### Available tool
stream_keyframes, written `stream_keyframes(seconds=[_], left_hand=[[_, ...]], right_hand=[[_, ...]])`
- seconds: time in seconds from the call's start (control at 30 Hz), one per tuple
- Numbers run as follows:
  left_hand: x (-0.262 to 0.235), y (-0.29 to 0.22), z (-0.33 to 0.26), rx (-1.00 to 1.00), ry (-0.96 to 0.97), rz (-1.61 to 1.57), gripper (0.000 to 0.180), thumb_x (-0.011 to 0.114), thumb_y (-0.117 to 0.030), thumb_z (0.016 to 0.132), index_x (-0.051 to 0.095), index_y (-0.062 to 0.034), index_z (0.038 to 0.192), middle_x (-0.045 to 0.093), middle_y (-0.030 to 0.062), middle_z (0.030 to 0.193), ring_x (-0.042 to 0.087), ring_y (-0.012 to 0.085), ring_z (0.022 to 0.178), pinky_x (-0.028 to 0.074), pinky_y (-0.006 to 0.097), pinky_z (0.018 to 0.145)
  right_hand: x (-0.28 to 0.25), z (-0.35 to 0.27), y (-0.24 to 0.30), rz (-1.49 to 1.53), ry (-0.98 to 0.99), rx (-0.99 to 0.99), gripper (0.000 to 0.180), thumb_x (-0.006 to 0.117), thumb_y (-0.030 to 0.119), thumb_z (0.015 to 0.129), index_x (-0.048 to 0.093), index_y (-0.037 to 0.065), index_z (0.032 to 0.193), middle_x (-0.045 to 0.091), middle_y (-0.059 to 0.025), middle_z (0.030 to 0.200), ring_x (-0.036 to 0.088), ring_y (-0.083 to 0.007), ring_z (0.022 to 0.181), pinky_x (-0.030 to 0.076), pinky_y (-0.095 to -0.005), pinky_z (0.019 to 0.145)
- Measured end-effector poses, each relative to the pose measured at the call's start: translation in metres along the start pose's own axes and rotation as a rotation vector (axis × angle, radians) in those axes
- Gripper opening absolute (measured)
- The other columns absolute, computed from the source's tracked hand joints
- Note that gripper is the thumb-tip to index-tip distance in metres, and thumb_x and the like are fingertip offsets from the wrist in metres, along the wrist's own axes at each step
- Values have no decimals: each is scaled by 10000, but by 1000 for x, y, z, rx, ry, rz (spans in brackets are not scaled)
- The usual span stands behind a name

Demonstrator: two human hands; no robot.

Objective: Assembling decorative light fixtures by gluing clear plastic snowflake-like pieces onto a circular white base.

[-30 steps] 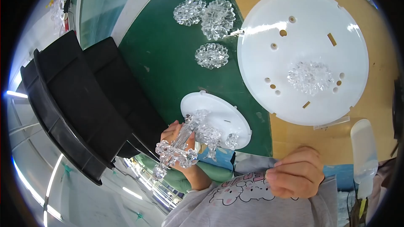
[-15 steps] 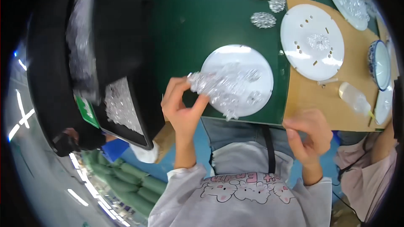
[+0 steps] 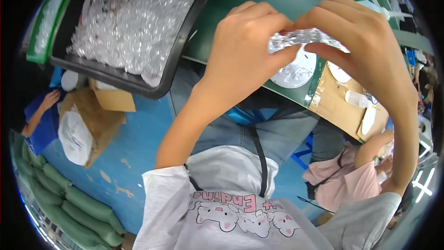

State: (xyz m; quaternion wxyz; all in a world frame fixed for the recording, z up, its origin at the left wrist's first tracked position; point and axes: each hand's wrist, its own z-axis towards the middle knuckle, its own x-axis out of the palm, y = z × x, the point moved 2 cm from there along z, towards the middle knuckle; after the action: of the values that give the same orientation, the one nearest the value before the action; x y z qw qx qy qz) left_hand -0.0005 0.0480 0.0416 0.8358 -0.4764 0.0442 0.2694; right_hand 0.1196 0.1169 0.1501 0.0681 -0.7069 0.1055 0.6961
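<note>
My left hand (image 3: pixel 249 39) and my right hand (image 3: pixel 363 37) are raised close to the camera, above the green table (image 3: pixel 212 28). Between them stretches a clear, sparkling plastic piece (image 3: pixel 296 40), pinched at each end by fingers and thumb. Its exact kind is not plain, and the fingers hide both its ends. Below and behind the hands, a white round plate (image 3: pixel 293 76) with more clear pieces on it shows in part.
A black tray (image 3: pixel 108 78) heaped with clear beads stands at left, beside a green-edged bin (image 3: pixel 36 55). A cardboard sheet (image 3: pixel 330 104) at right bears a translucent bottle (image 3: pixel 356 98) and white plates. A co-worker in pink (image 3: pixel 344 171) sits at right; an open carton (image 3: pixel 99 127) stands on the floor.
Both hands have risen toward the camera and come together, the clear piece now stretched between them. The view has turned toward the bead tray, and the right hand has taken hold.
</note>
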Motion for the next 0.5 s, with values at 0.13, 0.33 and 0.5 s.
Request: stream_keyframes(seconds=[0.13,0.33,0.5], left_hand=[[2,8,-24,-42,-111,-4,257,756,-82,648,670,-25,883,650,84,862,621,241,794,482,301,697],[12,25,-103,-105,-222,117,281,694,13,684,665,-49,957,613,84,992,587,298,958,485,357,787],[13,18,-116,-88,-174,189,319,665,-25,628,670,-70,944,589,83,1067,509,322,1118,439,454,891]], right_hand=[[12,16,3,-10,92,-36,276,716,45,641,629,37,903,617,-65,844,581,-258,776,429,-370,719],[19,32,8,-128,128,0,219,695,51,694,630,26,902,645,-68,881,595,-253,830,374,-412,924],[26,49,22,-132,281,224,190,697,61,725,627,39,900,654,-65,892,618,-232,859,325,-410,1033]])
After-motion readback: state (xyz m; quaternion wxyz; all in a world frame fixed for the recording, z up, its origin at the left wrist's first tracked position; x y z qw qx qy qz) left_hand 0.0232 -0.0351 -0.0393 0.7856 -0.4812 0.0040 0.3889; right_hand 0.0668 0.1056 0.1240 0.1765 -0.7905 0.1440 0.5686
